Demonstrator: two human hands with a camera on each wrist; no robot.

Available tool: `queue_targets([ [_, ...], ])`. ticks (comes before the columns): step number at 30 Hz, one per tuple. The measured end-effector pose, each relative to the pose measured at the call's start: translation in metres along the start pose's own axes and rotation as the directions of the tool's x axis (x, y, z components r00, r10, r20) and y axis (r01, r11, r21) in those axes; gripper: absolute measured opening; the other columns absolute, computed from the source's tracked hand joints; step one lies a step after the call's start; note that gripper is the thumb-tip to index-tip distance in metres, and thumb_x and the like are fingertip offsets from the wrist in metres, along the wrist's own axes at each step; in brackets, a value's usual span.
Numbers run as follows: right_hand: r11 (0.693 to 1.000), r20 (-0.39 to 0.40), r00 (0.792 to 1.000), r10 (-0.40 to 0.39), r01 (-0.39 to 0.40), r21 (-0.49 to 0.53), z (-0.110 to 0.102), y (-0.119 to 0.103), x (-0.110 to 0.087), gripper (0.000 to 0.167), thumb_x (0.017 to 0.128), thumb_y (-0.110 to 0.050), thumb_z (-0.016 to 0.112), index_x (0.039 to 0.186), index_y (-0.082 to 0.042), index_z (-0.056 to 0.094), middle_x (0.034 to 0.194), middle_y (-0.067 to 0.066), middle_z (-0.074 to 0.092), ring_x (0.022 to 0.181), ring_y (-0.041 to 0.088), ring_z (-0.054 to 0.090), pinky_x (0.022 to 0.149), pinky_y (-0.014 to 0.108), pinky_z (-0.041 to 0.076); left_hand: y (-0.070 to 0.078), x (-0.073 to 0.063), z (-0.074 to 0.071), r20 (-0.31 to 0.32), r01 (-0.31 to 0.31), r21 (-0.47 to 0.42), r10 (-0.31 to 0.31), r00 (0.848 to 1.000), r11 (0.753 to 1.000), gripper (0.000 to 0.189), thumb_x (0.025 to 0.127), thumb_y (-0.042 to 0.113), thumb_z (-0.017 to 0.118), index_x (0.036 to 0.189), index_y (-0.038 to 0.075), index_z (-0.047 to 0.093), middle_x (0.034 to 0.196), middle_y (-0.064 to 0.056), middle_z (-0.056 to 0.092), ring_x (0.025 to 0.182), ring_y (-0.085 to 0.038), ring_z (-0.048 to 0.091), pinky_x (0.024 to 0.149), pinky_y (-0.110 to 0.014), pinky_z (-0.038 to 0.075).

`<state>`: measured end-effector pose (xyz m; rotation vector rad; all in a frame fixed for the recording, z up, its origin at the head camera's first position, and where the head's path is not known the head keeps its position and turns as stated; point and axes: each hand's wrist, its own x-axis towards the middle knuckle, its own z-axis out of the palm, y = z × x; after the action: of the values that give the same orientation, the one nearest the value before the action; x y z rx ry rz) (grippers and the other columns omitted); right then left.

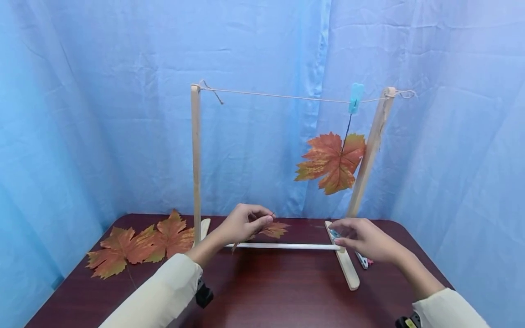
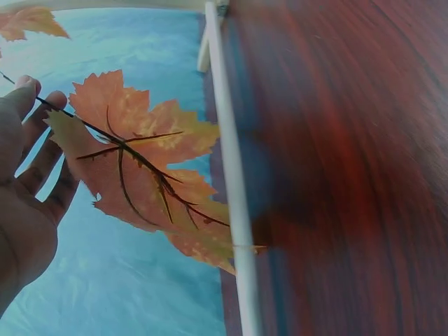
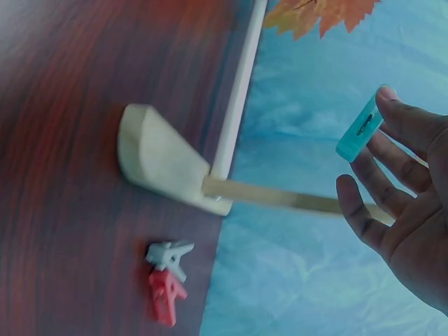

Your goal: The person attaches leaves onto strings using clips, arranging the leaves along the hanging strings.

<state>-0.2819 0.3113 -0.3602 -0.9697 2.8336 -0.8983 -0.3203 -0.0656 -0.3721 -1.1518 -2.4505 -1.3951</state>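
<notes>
My left hand [image 1: 246,223] pinches the thin dark stem of an artificial autumn leaf [image 2: 140,154] between thumb and fingers. Orange and yellow-green, the leaf spreads beyond the fingertips, near the stand's white crossbar [image 1: 287,246]. At the right post's foot, my right hand [image 1: 365,239] holds a teal clothespin [image 3: 360,129] by thumb and fingertips. Above, a string [image 1: 266,94] runs between two wooden posts. A light blue clothespin [image 1: 356,98] on it holds another leaf [image 1: 334,161] by the stem, hanging beside the right post [image 1: 371,150].
Two more autumn leaves [image 1: 119,252] overlap on the dark red table [image 1: 279,291] at the left. Beyond the right wooden foot [image 1: 348,269] lie a grey clothespin [image 3: 169,257] and a red clothespin [image 3: 165,297]. Blue curtain [image 1: 135,136] surrounds the table's back and sides.
</notes>
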Motion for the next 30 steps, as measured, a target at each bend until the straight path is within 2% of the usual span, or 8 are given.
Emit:
queue_targets([
  [3, 1.000, 0.001, 1.000, -0.013, 0.013, 0.005, 0.001, -0.007, 0.007, 0.039, 0.101, -0.032, 0.068, 0.133, -0.011, 0.066, 0.119, 0.001, 0.071, 0.095, 0.010, 0.070, 0.079, 0.033, 0.058, 0.004, 0.005, -0.001, -0.035, 0.027, -0.044, -0.029, 0.999, 0.999, 0.020, 0.103, 0.026, 0.065, 0.111, 0.014, 0.078, 0.097, -0.004, 0.076, 0.077, -0.022, 0.069, 0.071, -0.033, 0.057],
  [5, 1.000, 0.004, 1.000, -0.023, 0.023, 0.000, 0.002, -0.012, 0.011, 0.038, 0.101, -0.033, 0.067, 0.133, -0.013, 0.066, 0.119, -0.002, 0.071, 0.096, 0.009, 0.069, 0.081, 0.034, 0.058, 0.006, 0.009, -0.002, -0.048, 0.046, -0.062, -0.049, 0.998, 0.997, 0.019, 0.103, 0.028, 0.065, 0.110, 0.016, 0.078, 0.097, -0.003, 0.076, 0.079, -0.022, 0.069, 0.071, -0.032, 0.056],
  [10, 0.999, -0.010, 0.999, -0.052, 0.051, -0.017, 0.003, -0.024, 0.021, 0.036, 0.101, -0.031, 0.068, 0.133, -0.013, 0.066, 0.115, -0.006, 0.072, 0.097, 0.006, 0.069, 0.088, 0.037, 0.057, 0.012, 0.016, -0.008, -0.071, 0.043, -0.074, -0.049, 0.996, 0.996, 0.018, 0.103, 0.028, 0.065, 0.110, 0.017, 0.078, 0.099, -0.002, 0.076, 0.077, -0.022, 0.067, 0.065, -0.029, 0.052],
  [14, 0.998, -0.028, 0.998, -0.062, 0.062, -0.020, 0.001, -0.033, 0.028, 0.036, 0.100, -0.030, 0.069, 0.132, -0.013, 0.067, 0.114, -0.007, 0.072, 0.099, 0.008, 0.069, 0.089, 0.039, 0.057, 0.014, 0.022, -0.014, -0.100, 0.034, -0.088, -0.042, 0.994, 0.996, 0.019, 0.103, 0.027, 0.065, 0.110, 0.014, 0.078, 0.101, -0.008, 0.077, 0.074, -0.021, 0.065, 0.059, -0.028, 0.047],
  [17, 0.998, -0.027, 0.998, -0.062, 0.062, -0.012, -0.002, -0.040, 0.032, 0.036, 0.100, -0.030, 0.069, 0.132, -0.013, 0.067, 0.112, -0.008, 0.071, 0.100, 0.008, 0.068, 0.089, 0.038, 0.057, 0.015, 0.026, -0.018, -0.107, 0.026, -0.092, -0.036, 0.994, 0.995, 0.020, 0.103, 0.026, 0.066, 0.110, 0.012, 0.078, 0.102, -0.010, 0.077, 0.076, -0.020, 0.067, 0.061, -0.029, 0.050],
  [25, 0.995, -0.032, 0.994, -0.101, 0.101, -0.005, -0.015, -0.064, 0.041, 0.036, 0.098, -0.023, 0.073, 0.132, -0.015, 0.066, 0.107, -0.012, 0.071, 0.098, 0.008, 0.067, 0.089, 0.040, 0.056, 0.022, 0.031, -0.031, -0.112, 0.053, -0.066, -0.060, 0.992, 0.996, 0.019, 0.102, 0.030, 0.067, 0.108, 0.017, 0.079, 0.099, 0.004, 0.077, 0.084, -0.021, 0.071, 0.069, -0.033, 0.056],
  [30, 0.987, -0.043, 0.986, -0.159, 0.159, 0.002, -0.027, -0.080, 0.047, 0.035, 0.097, -0.018, 0.073, 0.131, -0.013, 0.065, 0.100, -0.010, 0.074, 0.092, 0.011, 0.072, 0.086, 0.036, 0.057, 0.028, 0.035, -0.036, -0.121, 0.054, -0.055, -0.060, 0.991, 0.997, 0.019, 0.100, 0.030, 0.069, 0.106, 0.015, 0.080, 0.099, 0.003, 0.077, 0.084, -0.022, 0.071, 0.068, -0.032, 0.054],
])
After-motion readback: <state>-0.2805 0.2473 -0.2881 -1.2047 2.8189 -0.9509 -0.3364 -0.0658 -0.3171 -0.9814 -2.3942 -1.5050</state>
